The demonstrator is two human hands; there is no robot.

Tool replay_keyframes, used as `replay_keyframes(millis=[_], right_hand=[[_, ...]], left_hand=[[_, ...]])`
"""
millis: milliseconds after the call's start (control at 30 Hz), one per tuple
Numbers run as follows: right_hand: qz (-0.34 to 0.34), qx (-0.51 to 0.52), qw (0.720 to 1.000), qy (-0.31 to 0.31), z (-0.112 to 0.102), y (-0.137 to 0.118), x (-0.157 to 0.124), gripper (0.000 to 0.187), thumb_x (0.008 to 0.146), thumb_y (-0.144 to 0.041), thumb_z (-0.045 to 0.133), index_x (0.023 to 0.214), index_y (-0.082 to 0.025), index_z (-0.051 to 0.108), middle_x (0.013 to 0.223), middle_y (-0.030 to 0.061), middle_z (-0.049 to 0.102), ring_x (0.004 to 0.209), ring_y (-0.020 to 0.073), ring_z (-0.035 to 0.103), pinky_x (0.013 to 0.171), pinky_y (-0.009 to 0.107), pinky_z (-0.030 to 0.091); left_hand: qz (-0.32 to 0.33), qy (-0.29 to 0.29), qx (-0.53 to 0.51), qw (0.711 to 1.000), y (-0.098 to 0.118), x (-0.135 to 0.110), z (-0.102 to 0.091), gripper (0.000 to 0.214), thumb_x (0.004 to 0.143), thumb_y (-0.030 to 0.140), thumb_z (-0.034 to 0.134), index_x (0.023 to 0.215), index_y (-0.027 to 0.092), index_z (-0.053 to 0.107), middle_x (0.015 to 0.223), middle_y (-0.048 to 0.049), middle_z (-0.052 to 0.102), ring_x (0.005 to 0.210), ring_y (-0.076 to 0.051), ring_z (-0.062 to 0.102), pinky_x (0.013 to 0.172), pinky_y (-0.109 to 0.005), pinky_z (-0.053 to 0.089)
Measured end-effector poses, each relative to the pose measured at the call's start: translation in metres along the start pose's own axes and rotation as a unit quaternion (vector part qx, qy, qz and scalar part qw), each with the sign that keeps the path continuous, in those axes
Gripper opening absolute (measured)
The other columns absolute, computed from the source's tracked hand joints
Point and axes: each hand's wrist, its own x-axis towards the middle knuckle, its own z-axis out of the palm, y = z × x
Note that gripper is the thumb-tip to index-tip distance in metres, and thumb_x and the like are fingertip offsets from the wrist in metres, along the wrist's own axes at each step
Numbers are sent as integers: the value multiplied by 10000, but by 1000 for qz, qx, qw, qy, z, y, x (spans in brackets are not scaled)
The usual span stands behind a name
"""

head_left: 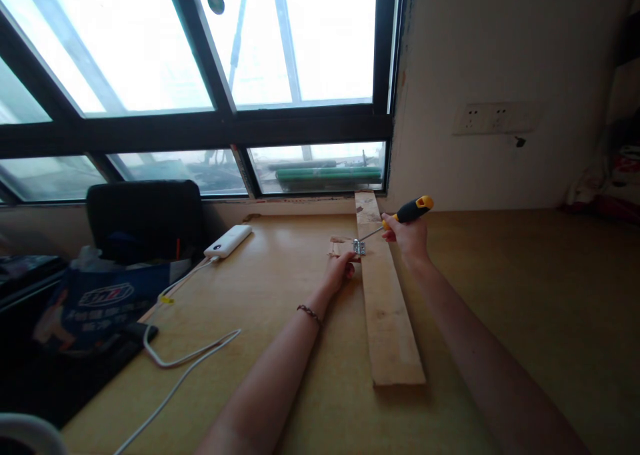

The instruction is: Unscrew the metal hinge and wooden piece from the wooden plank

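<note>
A long wooden plank (387,308) lies on the wooden table (525,295), running away from me toward the window. A small metal hinge (359,246) sits at the plank's left edge, joined to a small wood piece (340,245). My left hand (341,270) presses on that small piece beside the hinge, fingers curled over it. My right hand (410,235) grips a screwdriver with a black and yellow handle (414,208); its shaft slants down to the hinge.
A white power bank (228,241) with a white cable (185,355) lies at the left of the table. A black chair back (145,218) and a blue bag (95,305) stand further left. Wall sockets (493,118) are on the right wall.
</note>
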Motion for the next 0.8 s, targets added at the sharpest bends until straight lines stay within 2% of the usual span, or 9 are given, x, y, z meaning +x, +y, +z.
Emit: replay_keyframes(millis=[233,433,567,700,800], right_hand=[[32,4,999,-30,7,14,-3,259,575,-360,687,635,-149,550,549,23,635,411,169,608,348,231,507],[15,-6,999,-27,10,13,-9,279,573,-381,694,637,-154,546,512,23,618,410,187,608,348,247,508],[2,6,1000,-14,9,8,-8,305,575,-398,695,654,-142,548,574,34,630,395,159,591,347,235,497],[-49,16,999,-3,0,-5,1,316,606,-382,679,763,-128,574,696,39,641,436,124,585,405,236,507],[-174,-40,984,-8,-19,-11,7,266,641,-319,659,835,-167,559,878,40,632,663,154,624,587,297,542]], left_hand=[[13,-9,-5,1000,0,0,0,261,652,359,533,751,118,527,685,-46,626,320,-31,378,318,-195,233],[20,-15,-5,1000,0,-1,0,256,650,357,542,745,120,526,672,-41,623,323,-32,375,326,-197,235],[14,-2,1,1000,-2,1,0,236,646,347,544,702,120,517,627,-34,609,319,-37,377,324,-200,229],[4,-8,-5,1000,-3,2,-1,230,646,340,540,685,115,520,647,-48,618,323,-35,387,324,-197,223],[6,-16,-20,1000,-2,2,-1,225,647,327,540,723,117,527,619,-34,609,328,-40,392,332,-191,235]])
